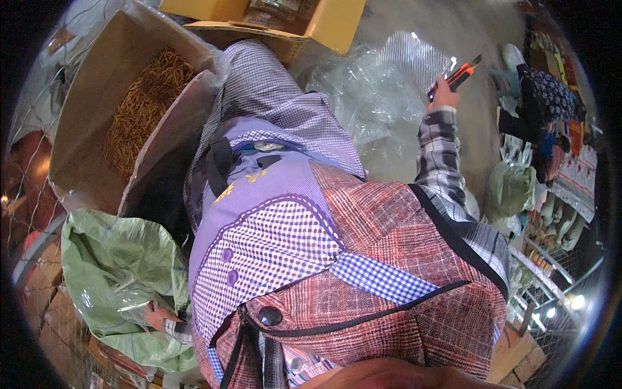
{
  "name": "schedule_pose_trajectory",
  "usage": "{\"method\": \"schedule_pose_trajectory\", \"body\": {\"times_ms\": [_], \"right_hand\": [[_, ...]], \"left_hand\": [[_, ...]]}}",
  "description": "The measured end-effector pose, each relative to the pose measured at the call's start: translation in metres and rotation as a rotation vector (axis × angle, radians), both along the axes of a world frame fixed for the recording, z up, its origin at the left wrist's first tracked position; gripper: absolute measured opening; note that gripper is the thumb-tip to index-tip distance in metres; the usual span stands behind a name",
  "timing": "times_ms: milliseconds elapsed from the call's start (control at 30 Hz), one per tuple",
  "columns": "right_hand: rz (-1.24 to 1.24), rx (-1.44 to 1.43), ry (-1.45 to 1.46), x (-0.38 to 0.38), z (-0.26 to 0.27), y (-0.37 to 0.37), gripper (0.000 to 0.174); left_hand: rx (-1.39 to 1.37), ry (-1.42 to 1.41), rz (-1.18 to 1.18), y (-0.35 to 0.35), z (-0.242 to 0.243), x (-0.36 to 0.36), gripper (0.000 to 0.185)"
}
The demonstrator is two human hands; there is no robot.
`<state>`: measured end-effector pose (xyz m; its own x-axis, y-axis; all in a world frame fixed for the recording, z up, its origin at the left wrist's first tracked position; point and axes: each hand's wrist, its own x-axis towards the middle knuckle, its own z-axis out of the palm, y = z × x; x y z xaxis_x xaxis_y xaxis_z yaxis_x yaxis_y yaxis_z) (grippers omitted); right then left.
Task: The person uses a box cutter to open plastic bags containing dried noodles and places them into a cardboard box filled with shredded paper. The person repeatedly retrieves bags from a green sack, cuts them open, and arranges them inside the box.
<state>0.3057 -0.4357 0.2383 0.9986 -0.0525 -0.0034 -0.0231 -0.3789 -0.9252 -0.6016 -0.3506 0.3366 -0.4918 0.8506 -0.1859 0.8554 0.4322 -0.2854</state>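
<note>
My right hand (444, 95) reaches out at the upper right, its fingers wrapped around a slim black-and-orange tool (459, 78); its exact kind is unclear. Just beside that hand lies shiny, ribbed clear plastic (415, 56), with a crumpled clear plastic sheet (369, 92) next to it. At the lower left, my left hand (163, 317) is over the opening of a green woven sack (126, 238). Its fingers touch a clear plastic bag (136, 299), but whether they grip it is hard to see.
A plastic-lined cardboard box (80, 131) on the left holds a heap of thin brown pieces (150, 107). Another open cardboard box (335, 29) stands ahead of my knee. Wire mesh (31, 204) runs along the left. Bagged goods (510, 189) crowd the right side.
</note>
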Motion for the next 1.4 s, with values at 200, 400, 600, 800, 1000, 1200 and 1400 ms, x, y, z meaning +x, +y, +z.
{"method": "schedule_pose_trajectory", "body": {"times_ms": [200,400,600,800,1000,1200,1400], "right_hand": [[0.139,-0.826,0.059,0.008,-0.061,-0.124,0.036],[0.345,-1.064,0.587,0.008,-0.135,-0.233,0.032],[-0.061,-0.820,0.793,0.022,-0.226,-0.257,0.029],[-0.236,0.029,0.990,0.036,-0.260,-0.208,0.026],[-0.015,0.165,1.123,-0.033,-0.215,-0.120,0.014],[0.427,0.146,0.601,-0.066,-0.095,0.039,0.014],[1.162,0.825,0.651,-0.164,0.036,0.221,0.014]], "left_hand": [[-0.127,-0.091,-0.106,0.023,0.010,-0.017,0.039],[-0.111,0.009,-0.039,0.037,-0.004,-0.018,0.038],[-0.134,-0.059,-0.026,0.032,-0.008,-0.033,0.037],[-0.175,-0.407,0.117,0.030,0.008,-0.035,0.039],[-0.213,-0.184,-0.058,0.067,0.097,0.064,0.038],[0.108,-0.857,-0.416,0.117,0.132,0.224,0.033],[-0.002,-0.847,-0.832,0.218,0.062,0.297,0.041]]}}
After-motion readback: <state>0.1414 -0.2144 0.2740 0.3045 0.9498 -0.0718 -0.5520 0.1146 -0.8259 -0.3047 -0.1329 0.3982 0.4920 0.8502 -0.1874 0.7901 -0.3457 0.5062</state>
